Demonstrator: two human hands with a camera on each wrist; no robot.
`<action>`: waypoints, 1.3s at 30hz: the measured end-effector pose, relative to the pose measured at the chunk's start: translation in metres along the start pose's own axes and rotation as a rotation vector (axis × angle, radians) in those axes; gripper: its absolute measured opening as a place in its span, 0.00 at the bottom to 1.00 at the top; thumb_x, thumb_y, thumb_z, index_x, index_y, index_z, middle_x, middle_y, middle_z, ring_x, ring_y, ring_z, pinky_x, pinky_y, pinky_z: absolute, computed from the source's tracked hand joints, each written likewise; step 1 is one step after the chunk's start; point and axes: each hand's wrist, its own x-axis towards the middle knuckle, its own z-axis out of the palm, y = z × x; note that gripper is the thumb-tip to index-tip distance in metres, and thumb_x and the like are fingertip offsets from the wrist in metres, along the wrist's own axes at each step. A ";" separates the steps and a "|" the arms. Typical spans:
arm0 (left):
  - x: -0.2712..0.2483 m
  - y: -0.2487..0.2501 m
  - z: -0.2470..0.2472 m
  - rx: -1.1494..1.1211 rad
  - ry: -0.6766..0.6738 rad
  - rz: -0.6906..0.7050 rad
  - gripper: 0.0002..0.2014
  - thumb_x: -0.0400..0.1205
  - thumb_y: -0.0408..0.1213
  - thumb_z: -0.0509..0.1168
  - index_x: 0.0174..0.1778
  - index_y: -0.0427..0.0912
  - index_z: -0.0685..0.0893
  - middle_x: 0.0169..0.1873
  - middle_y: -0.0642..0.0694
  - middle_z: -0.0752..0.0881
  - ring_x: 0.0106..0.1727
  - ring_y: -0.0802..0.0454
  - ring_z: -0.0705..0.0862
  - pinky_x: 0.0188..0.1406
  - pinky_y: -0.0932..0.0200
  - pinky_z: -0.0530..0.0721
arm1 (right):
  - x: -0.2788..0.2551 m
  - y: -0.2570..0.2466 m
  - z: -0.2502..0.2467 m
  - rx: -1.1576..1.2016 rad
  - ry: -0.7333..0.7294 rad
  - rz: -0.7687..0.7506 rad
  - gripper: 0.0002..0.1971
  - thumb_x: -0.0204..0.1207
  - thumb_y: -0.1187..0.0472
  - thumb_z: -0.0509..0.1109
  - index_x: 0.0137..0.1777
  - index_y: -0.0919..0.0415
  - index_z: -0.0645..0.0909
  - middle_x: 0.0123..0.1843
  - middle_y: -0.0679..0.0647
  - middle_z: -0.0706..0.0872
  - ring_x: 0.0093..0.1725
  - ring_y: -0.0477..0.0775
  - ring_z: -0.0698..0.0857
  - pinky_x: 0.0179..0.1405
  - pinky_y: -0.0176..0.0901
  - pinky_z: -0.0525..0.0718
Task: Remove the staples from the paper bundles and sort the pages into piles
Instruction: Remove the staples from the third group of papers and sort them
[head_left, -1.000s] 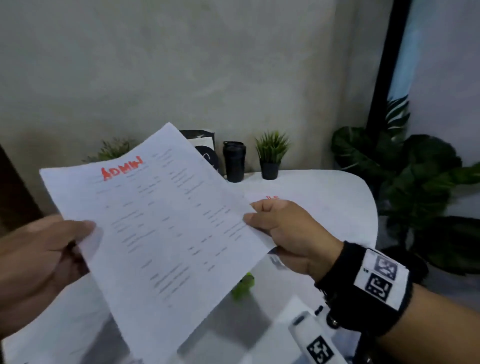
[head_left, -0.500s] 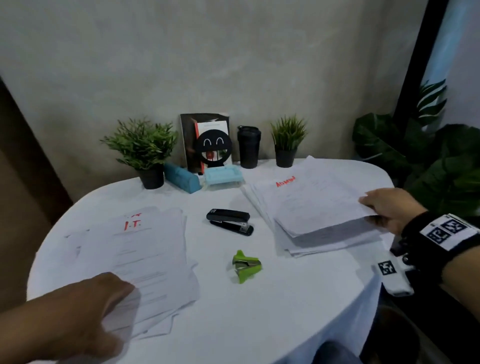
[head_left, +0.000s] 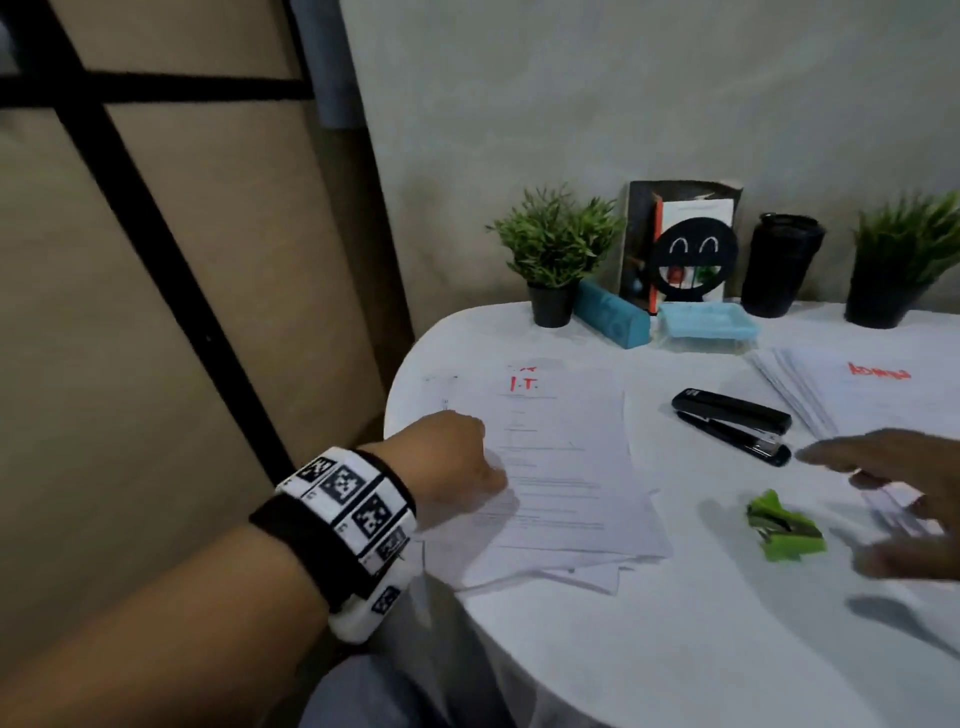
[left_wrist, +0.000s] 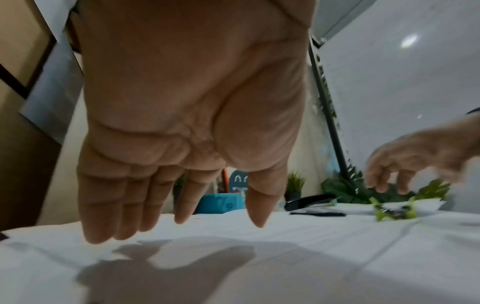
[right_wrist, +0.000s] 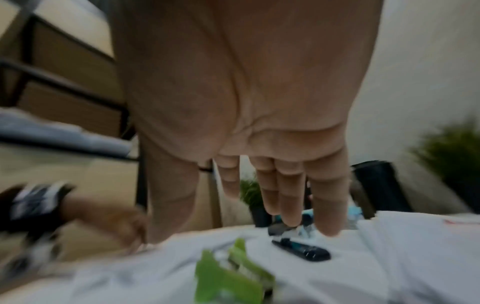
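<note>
On the round white table the I.T. pile lies at the left, its top page marked in red. My left hand is over the pile's left edge, fingers straight and empty just above the paper. The Admin pile lies at the far right. A green staple remover sits in front of a black stapler. My right hand, blurred, hovers open just right of the remover, holding nothing.
Along the back wall stand two small potted plants, a blue case, a blue tray, a book behind a black smiley stand and a black cup. The table edge curves close on the left.
One second ago both hands held an Admin page; the right hand laid it on the Admin pile. It has since moved left towards the staple remover. The left hand went to the I.T. pile.
</note>
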 end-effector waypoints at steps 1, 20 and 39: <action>0.003 -0.004 -0.001 -0.021 -0.002 -0.062 0.23 0.85 0.54 0.67 0.68 0.40 0.83 0.60 0.44 0.85 0.55 0.47 0.79 0.49 0.57 0.74 | 0.005 -0.023 0.005 -0.036 -0.139 -0.016 0.48 0.55 0.21 0.75 0.78 0.27 0.66 0.69 0.25 0.75 0.64 0.36 0.82 0.59 0.44 0.85; 0.018 -0.025 -0.007 -0.225 -0.031 -0.249 0.27 0.84 0.49 0.74 0.73 0.33 0.80 0.60 0.40 0.86 0.69 0.39 0.85 0.59 0.53 0.81 | 0.051 -0.107 -0.022 -0.129 -0.313 0.134 0.20 0.56 0.35 0.70 0.49 0.29 0.75 0.46 0.35 0.84 0.39 0.40 0.84 0.41 0.39 0.85; -0.049 0.037 -0.033 -1.078 0.659 0.411 0.04 0.88 0.42 0.67 0.48 0.49 0.83 0.39 0.69 0.88 0.44 0.66 0.88 0.38 0.70 0.83 | 0.080 -0.172 -0.095 1.081 0.234 0.232 0.18 0.67 0.48 0.83 0.56 0.48 0.88 0.39 0.49 0.81 0.32 0.47 0.74 0.34 0.44 0.68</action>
